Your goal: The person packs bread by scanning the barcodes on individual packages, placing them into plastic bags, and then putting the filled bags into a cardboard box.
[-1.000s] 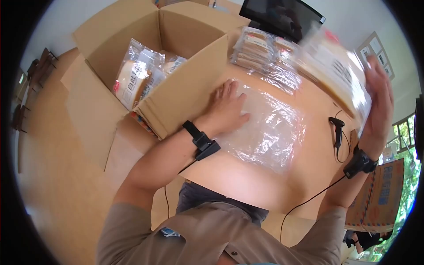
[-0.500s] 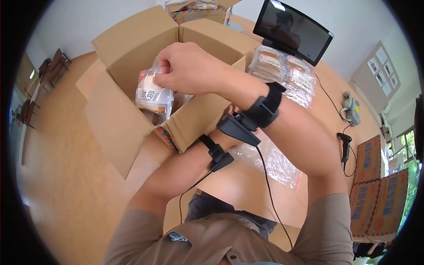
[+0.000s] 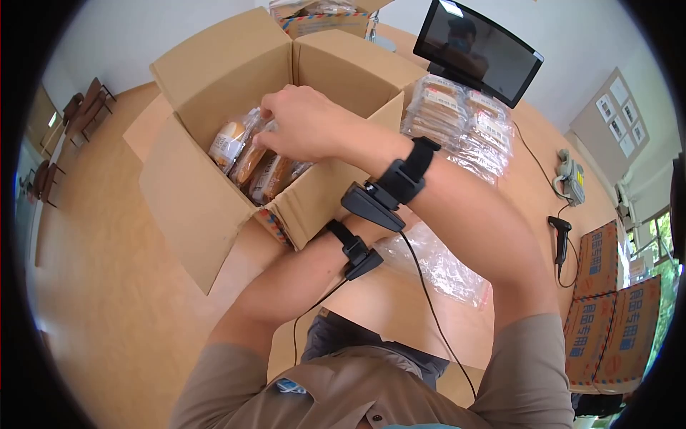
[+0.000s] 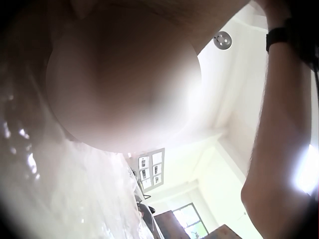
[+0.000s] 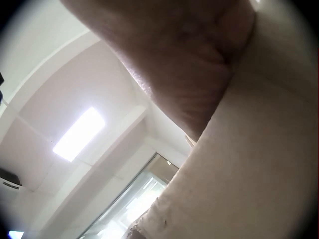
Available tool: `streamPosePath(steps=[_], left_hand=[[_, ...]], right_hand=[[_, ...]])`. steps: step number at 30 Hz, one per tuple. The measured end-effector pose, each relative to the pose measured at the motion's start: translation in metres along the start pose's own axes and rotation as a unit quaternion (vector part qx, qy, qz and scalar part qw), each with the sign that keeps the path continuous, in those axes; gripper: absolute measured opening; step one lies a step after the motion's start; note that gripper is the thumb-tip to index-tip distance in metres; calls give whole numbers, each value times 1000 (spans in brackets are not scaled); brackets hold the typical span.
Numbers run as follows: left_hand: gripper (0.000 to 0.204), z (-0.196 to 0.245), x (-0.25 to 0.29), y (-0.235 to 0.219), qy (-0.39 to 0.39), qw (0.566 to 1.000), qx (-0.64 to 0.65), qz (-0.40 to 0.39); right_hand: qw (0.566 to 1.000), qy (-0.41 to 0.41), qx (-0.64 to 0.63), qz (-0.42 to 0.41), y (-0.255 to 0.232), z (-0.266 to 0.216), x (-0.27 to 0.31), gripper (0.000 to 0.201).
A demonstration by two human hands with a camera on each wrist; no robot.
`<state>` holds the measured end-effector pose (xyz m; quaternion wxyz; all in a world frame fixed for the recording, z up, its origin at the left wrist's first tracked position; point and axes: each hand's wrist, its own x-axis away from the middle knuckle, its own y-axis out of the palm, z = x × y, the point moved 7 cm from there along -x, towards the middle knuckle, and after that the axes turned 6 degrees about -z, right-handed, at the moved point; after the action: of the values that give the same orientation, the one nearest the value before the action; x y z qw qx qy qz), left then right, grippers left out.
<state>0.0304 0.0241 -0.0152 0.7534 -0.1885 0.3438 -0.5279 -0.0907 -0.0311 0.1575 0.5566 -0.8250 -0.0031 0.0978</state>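
My right hand [image 3: 307, 125] reaches over the open cardboard box [image 3: 343, 189], thumb and fingers curled together at clear plastic of a bread bag [image 3: 251, 123]. Below it in the box lie several bagged bread rolls [image 3: 230, 143], brown and shiny through their wrappers. Most of my left hand [image 4: 124, 84] is hidden behind the right forearm in the head view. The left wrist view shows it close up and blurred, beside a clear plastic sheet [image 4: 75, 184]. That crinkled plastic [image 3: 446, 268] lies flat on the table, partly covered by my right arm.
Bagged bread stacks [image 3: 457, 118] stand behind the box near a black monitor [image 3: 479, 50]. To the right are a telephone [image 3: 570, 179] and a barcode scanner [image 3: 561, 239]. Printed cartons [image 3: 607, 322] stand at the right, and another box [image 3: 325, 21] at the back.
My right hand first swung from the right side across to the box, where it gripped a bagged toast pack. Now that pack's printed front no longer shows, and rolls beneath are visible.
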Motion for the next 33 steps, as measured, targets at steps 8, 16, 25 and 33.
streamPosePath(steps=[8,16,25,33], left_hand=[[92,13,2,-9,61,997,-51,19],[86,17,-10,-4,-50,978,-174,-106],[89,19,-8,6,5,970,-182,-158],[90,22,-9,4,19,974,-169,-146]], right_hand=[[995,-59,-66,38,-50,5,59,40],[916,269,-74,288,-171,259,235,43],[796,550,-64,244,-104,384,391,56],[788,434,-173,402,-113,359,364,38]])
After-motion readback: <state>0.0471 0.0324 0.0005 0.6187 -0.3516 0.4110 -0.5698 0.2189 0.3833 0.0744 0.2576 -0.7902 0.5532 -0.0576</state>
